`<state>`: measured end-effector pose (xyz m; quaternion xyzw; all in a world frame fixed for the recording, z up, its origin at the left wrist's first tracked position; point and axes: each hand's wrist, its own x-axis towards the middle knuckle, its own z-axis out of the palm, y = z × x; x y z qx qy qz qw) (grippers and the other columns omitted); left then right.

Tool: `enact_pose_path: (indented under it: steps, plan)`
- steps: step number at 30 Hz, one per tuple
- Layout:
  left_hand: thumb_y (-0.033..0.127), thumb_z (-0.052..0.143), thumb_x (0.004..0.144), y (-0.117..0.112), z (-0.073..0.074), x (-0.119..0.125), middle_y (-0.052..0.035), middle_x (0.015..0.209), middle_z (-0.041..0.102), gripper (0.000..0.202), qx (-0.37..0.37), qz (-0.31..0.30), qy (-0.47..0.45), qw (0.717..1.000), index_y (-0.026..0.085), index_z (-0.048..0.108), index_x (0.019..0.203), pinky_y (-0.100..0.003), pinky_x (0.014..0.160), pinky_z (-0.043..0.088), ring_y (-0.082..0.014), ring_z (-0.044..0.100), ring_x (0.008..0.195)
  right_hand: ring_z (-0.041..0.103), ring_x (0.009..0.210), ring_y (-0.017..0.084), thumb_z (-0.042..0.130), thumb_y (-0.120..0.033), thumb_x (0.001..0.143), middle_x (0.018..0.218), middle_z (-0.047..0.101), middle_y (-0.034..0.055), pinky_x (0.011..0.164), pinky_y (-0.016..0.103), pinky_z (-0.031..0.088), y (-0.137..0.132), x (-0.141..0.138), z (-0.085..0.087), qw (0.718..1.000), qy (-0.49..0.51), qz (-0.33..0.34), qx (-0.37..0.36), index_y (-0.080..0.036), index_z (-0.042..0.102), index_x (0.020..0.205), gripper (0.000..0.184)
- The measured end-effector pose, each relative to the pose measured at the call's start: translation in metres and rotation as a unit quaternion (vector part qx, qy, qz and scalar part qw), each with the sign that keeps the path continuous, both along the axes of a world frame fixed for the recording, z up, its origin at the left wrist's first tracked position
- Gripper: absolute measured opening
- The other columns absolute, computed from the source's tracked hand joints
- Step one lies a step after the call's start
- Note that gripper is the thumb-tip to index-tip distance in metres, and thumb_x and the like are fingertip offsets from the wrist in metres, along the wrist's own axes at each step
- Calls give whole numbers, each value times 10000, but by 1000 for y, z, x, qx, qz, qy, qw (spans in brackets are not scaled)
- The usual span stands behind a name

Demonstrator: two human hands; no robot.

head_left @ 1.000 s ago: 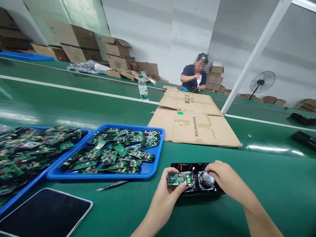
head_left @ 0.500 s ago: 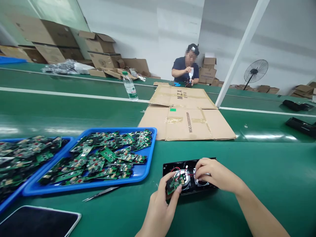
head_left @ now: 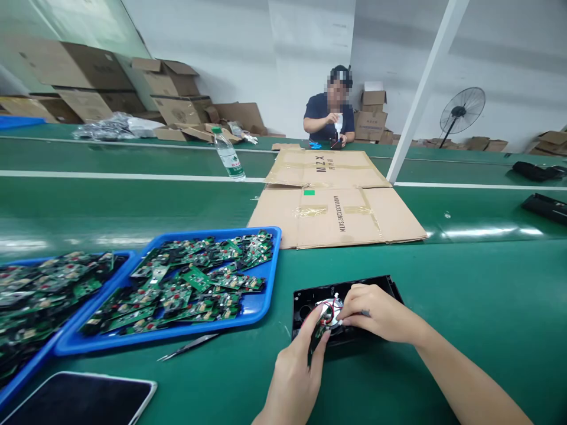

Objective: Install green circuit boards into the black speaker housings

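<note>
A black speaker housing [head_left: 310, 295] with round silver speakers and red wires lies on the green table in front of me. My left hand [head_left: 296, 372] pinches a small green circuit board [head_left: 319, 330], seen nearly edge-on, at the housing's near edge. My right hand [head_left: 376, 313] rests on the housing with its fingers curled and their tips pressed at the silver speaker [head_left: 330, 307] and the wires.
A blue tray [head_left: 261, 307] of several green circuit boards sits left of the housing, a second tray [head_left: 26, 372] further left. Tweezers [head_left: 188, 347] and a dark tablet [head_left: 80, 398] lie near. Flattened cardboard [head_left: 336, 206], a water bottle [head_left: 228, 156] and a seated person [head_left: 330, 109] are beyond.
My left hand has turned the circuit board from flat to nearly edge-on against the housing. My right hand has slid left across the speakers towards the board.
</note>
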<state>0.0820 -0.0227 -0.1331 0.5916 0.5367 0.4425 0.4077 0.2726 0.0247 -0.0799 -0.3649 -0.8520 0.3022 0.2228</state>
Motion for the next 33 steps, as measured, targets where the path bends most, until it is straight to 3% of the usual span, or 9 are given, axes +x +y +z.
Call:
enact_pose_path:
  steps: [4,11,16,19,21,24,27,30,33]
  plan:
    - [418,564,806,-5,10,6,-68,923,727,445,-15,33,38,999,272,532,1225,-261,537,469,-262,691,708,563,742,138,665,-103,791,727,629,-16,721,264,417,-1,-3,-3,999,-1,-38,6,-184,647,739,98]
    - [406,533,829,-6,21,7,-64,803,720,485,-21,9,70,997,222,472,1274,-272,520,447,-218,636,531,444,668,138,548,-85,846,677,548,2,632,279,318,-7,-14,-12,978,-95,-29,182,-157,555,667,193]
    - [360,514,838,-5,13,8,-94,875,727,477,11,-2,81,997,218,467,1291,-305,666,486,-290,682,806,366,604,143,405,-43,888,617,495,20,580,299,256,-13,-21,-13,927,-165,-15,336,-144,512,597,326]
    - [318,473,862,-5,7,7,-92,857,731,456,36,-17,106,994,214,455,1305,-314,667,487,-282,692,767,375,604,153,375,-9,875,605,490,30,581,313,241,-17,-25,-12,903,-185,-9,388,-144,514,587,347]
    - [299,459,872,-3,6,4,-70,771,727,439,55,-30,114,992,216,452,1304,-307,652,494,-270,698,734,398,615,153,394,-30,891,625,508,29,601,311,263,-17,-24,-11,918,-185,-9,351,-146,524,614,327]
    - [266,446,881,1,9,0,-18,647,696,403,77,-77,111,988,240,452,1283,-296,663,520,-258,702,782,469,664,144,572,-136,872,726,574,11,642,283,318,-10,-18,-7,973,-146,-39,176,-147,563,797,77]
    - [232,415,895,4,13,-4,3,716,711,373,89,-117,108,983,284,439,1264,-295,681,539,-231,701,815,525,748,147,674,-216,818,795,606,-4,681,263,346,-3,-14,-3,992,-110,-38,45,-167,568,880,132]
    - [229,419,899,6,14,-5,-11,884,727,351,96,-129,99,982,305,438,1241,-285,700,549,-207,697,839,526,769,151,649,-275,836,777,598,-5,696,267,348,-1,-13,-3,994,-102,-15,43,-173,574,806,131]
    - [240,423,900,5,12,-5,-16,958,722,303,80,-127,87,985,307,469,1192,-248,626,557,-187,704,786,509,751,148,650,-289,834,761,589,-4,689,269,346,-1,-15,-7,992,-103,-11,67,-166,562,779,161]
